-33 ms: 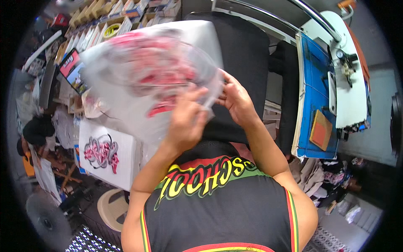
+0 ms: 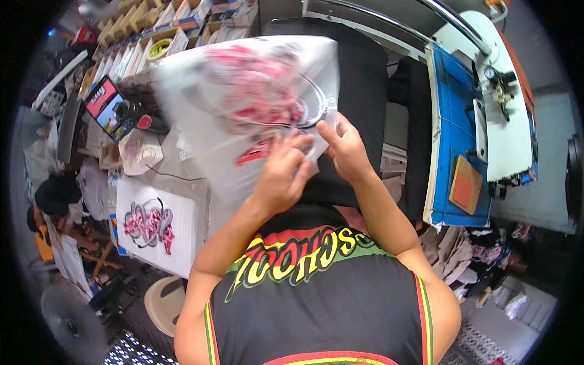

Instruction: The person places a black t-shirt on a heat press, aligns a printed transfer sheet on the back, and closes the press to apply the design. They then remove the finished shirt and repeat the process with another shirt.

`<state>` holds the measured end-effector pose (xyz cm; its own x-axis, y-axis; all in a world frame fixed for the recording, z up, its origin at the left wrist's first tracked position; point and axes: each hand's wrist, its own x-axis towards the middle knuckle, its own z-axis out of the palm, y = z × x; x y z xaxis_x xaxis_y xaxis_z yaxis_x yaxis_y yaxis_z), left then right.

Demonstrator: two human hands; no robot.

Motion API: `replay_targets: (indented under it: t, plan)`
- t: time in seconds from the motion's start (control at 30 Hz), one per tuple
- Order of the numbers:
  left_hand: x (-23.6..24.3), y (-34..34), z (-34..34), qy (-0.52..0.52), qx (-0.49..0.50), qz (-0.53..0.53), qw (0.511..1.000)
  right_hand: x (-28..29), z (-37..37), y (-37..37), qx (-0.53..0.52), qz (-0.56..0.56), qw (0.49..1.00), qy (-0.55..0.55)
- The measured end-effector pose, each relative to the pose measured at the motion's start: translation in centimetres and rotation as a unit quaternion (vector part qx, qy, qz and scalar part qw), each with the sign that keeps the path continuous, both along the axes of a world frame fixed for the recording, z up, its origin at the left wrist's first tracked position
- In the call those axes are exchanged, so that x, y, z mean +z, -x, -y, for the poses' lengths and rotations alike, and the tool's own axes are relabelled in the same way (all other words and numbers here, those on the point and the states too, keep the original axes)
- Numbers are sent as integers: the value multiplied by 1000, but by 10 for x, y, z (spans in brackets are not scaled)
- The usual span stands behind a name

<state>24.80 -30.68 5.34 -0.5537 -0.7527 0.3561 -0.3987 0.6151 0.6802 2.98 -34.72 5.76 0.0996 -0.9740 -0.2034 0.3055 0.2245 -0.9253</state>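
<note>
A translucent white sheet with a blurred red and grey printed design (image 2: pixel 255 85) is raised over the worktable and black padded surface. My right hand (image 2: pixel 344 143) is closed on its right edge, thumb on top. My left hand (image 2: pixel 283 170) lies against the lower middle of the sheet, fingers stretched and slightly apart, blurred at the tips. At lower left rests a stack of white sheets (image 2: pixel 182 243), the top one bearing a similar red and grey design (image 2: pixel 149 225).
Boxes (image 2: pixel 140 36), a phone-like screen (image 2: pixel 106 106) and a cord line the back left. A blue platen (image 2: pixel 450 121) and white machine table (image 2: pixel 505 152) stand right, beside the black padded surface (image 2: pixel 365 73). Another person (image 2: pixel 58 194) is at far left, near a fan (image 2: pixel 73 322).
The raised sheet has shifted rightward, uncovering more of the items by the screen. My left hand has moved slightly right, and my right thumb now shows over the sheet's edge.
</note>
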Motion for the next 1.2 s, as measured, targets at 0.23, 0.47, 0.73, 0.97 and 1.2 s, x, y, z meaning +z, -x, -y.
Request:
replay_targets:
  t: [0.23,0.47,0.73,0.97,1.2]
  plan:
    - [-56,38,40,43,-43,119,991,-105,-19,74,-146,-79,982,-90]
    - [-88,-5,70,76,18,223,972,-92,-8,107,-145,-189,959,-155]
    - [-97,-13,70,71,29,223,972,-88,-59,111,-188,-626,735,182]
    - [-94,-12,74,80,22,228,970,-100,-95,87,-63,-693,703,144]
    - [-96,-8,83,81,15,224,971,-104,-90,91,-66,-697,699,144]
